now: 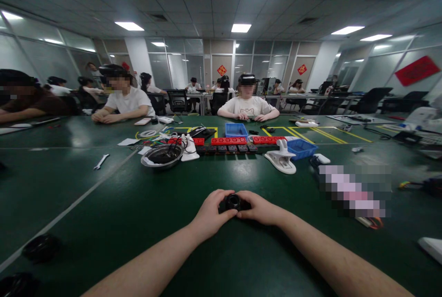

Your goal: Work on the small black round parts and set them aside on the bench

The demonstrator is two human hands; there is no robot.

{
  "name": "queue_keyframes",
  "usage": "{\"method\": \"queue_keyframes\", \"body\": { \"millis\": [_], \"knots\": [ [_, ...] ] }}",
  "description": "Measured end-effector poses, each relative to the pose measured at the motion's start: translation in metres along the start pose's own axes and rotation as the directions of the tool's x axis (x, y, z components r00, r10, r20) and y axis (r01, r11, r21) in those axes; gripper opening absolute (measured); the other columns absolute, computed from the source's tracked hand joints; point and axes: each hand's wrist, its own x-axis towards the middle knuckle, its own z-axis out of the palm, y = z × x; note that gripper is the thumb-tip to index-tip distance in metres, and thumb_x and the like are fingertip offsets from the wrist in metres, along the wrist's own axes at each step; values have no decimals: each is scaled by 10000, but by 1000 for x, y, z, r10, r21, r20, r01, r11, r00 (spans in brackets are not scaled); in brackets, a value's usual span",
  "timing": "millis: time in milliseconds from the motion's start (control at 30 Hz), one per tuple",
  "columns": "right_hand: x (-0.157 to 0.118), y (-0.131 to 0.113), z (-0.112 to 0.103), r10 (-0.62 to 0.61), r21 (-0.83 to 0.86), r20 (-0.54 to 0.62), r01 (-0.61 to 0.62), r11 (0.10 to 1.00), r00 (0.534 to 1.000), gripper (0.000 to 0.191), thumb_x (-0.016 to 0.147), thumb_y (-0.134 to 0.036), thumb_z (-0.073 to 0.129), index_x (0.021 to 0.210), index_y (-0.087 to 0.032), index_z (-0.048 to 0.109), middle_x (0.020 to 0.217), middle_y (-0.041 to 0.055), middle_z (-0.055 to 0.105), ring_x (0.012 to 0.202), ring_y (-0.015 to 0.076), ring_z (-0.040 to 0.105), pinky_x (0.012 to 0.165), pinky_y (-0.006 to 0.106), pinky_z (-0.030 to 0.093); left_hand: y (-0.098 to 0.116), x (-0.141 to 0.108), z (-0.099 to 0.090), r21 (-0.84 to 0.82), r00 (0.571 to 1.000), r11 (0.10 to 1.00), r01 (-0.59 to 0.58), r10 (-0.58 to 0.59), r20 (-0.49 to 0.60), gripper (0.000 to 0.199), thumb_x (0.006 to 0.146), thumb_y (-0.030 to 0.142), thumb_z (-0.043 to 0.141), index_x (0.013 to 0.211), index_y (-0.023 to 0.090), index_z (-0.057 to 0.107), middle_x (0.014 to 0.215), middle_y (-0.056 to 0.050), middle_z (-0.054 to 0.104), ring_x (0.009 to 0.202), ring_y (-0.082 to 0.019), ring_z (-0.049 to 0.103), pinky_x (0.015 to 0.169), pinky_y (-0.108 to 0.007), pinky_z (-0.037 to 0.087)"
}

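Straight ahead of me, a small black ring-shaped part (233,201) with a round opening on top is held between both hands, at or just above the green table (193,260). My left hand (214,212) curls round its left side, thumb in front and fingers behind. From the right, my right hand (257,207) grips the same part, its thumb near the left thumb. The part's underside and back are hidden by my fingers. Its exact kind does not show.
Farther up stand a metal bowl (162,165) with black cables, red power strips (228,141), a white clamp stand (281,159) and blue bins (301,148). A wrench (101,162) lies left. Black round parts (42,247) sit near left. A person (247,103) sits opposite.
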Motion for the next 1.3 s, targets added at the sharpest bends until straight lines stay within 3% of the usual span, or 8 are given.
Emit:
{"method": "queue_keyframes", "body": {
  "millis": [500,733,833,1000,1100,1300],
  "knots": [
    [0,2,2,44,-30,-40,-46,998,998,319,642,-239,625,937,-156,538,864,20,545,767,165,498,672,264,392,6,0,-3,7,999,999,45,-45,-6,371,659,269,605,1019,225,529,934,-32,525,852,-187,494,668,-266,409],
    [1,0,7,123,-121,-110,-136,983,986,305,578,-307,664,796,-153,515,754,-8,514,674,137,474,557,216,350,3,0,0,19,997,998,63,-62,-43,365,595,266,655,938,205,546,872,-17,524,796,-177,499,671,-271,398],
    [4,-4,17,165,-256,-216,-219,941,962,343,530,-354,678,724,-163,470,701,-14,498,633,134,459,517,210,314,2,0,4,39,990,993,108,-104,-99,336,577,254,661,884,193,539,856,-13,520,787,-173,498,673,-270,394],
    [8,-14,32,162,-521,-380,-356,776,911,316,598,-407,601,750,-160,476,743,42,531,697,187,476,595,275,317,1,1,10,81,965,984,159,-138,-223,307,558,289,672,802,182,520,794,0,514,755,-171,498,655,-272,389],
    [5,-16,30,128,-507,-358,-308,805,925,371,605,-436,595,837,-164,497,833,58,541,774,209,486,646,298,332,2,1,9,53,976,991,125,-114,-186,304,570,276,663,826,185,528,815,-5,523,773,-174,501,669,-274,394],
    [-2,-14,13,-4,-323,-166,-50,945,986,530,593,-376,639,1066,-209,468,966,46,542,870,208,489,746,320,353,5,-1,2,16,996,999,50,-49,-75,330,625,251,619,942,208,541,908,-29,536,840,-193,492,710,-289,394]
  ]
}}
